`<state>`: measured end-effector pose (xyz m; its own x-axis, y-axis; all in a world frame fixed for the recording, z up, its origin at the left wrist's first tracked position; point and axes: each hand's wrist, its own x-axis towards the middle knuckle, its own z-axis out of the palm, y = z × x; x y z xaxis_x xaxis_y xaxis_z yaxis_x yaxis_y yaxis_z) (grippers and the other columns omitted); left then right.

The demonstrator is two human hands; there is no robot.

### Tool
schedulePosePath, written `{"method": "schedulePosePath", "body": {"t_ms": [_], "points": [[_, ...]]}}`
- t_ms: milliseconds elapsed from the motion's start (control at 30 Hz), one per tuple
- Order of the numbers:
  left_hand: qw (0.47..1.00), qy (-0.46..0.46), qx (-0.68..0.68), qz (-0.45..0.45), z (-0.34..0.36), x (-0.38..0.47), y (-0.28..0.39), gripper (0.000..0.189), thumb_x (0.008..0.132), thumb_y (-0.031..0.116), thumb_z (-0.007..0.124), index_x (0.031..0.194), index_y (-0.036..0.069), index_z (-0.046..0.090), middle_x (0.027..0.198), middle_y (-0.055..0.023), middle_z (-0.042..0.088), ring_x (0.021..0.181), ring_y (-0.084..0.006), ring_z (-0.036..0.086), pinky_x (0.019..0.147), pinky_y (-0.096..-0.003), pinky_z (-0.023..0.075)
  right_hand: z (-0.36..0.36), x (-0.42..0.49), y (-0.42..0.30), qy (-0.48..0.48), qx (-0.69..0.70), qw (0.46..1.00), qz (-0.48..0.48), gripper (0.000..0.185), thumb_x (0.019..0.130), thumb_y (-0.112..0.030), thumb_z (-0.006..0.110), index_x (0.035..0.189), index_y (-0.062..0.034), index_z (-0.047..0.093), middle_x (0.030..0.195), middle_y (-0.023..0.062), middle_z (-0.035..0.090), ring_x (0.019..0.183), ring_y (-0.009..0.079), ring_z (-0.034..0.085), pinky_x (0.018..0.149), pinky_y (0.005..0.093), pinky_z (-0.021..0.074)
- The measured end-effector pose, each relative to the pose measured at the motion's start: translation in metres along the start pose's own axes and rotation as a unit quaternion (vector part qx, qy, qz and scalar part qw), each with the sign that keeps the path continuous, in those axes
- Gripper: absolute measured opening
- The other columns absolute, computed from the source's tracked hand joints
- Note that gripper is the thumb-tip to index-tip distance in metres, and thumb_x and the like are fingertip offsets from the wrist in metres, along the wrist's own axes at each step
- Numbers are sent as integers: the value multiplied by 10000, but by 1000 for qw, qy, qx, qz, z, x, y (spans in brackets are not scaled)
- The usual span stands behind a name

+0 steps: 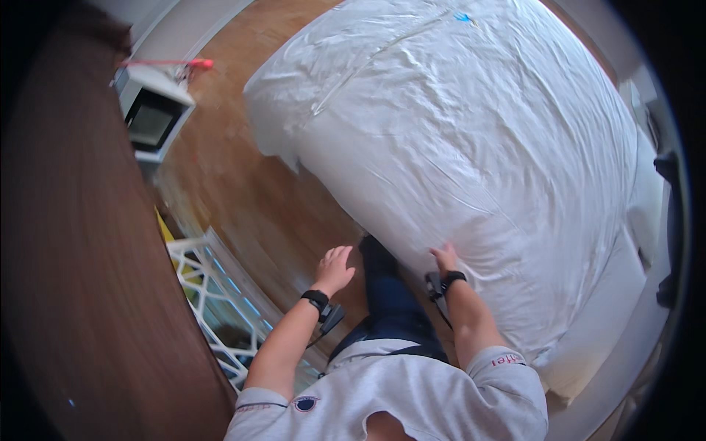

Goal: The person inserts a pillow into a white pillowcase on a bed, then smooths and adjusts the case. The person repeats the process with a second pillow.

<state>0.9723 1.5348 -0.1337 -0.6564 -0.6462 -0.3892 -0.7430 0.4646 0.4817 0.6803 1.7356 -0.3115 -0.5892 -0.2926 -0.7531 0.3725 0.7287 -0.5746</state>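
My left hand (pixel 334 270) hovers over the wooden floor beside the bed, its fingers apart and nothing in it. At the near edge of the bed, my right hand (pixel 444 258) is over or against the white sheet (pixel 408 160); contact cannot be told. No object shows in that hand, and its thumb stands away from the fingers. The sheet covers the bed, with wrinkles and a long fold across it, and hangs down at the near left corner. A small blue item (pixel 462 17) lies on its far part. Both wrists wear black straps with small devices.
Wooden floor (pixel 265 209) runs left of the bed. A white cabinet with a dark-framed front (pixel 151 118) stands at upper left, a red-ended stick (pixel 203 63) by it. A white lattice panel (pixel 204 286) and a brown wooden surface (pixel 99 248) are at left. Pillows (pixel 604 297) lie right.
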Motion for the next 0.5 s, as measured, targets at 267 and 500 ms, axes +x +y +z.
{"method": "schedulePosePath", "body": {"t_ms": [267, 500], "points": [[983, 28, 184, 3, -67, 263, -52, 577, 777, 166, 652, 1312, 120, 438, 1345, -100, 425, 1253, -326, 386, 1026, -450, 345, 200, 36, -213, -24, 64, 975, -211, 185, 816, -125, 633, 952, -3, 657, 860, 124, 683, 772, 177, 648, 718, 290, 510], [973, 68, 221, 4, -157, 382, -142, 702, 719, 201, 732, 1318, 103, 378, 1340, -136, 392, 1227, -318, 405, 1002, -428, 371, 320, 61, -305, -153, 172, 964, -134, 280, 834, -85, 614, 1093, 18, 594, 968, 130, 660, 888, 167, 619, 782, 279, 493]]}}
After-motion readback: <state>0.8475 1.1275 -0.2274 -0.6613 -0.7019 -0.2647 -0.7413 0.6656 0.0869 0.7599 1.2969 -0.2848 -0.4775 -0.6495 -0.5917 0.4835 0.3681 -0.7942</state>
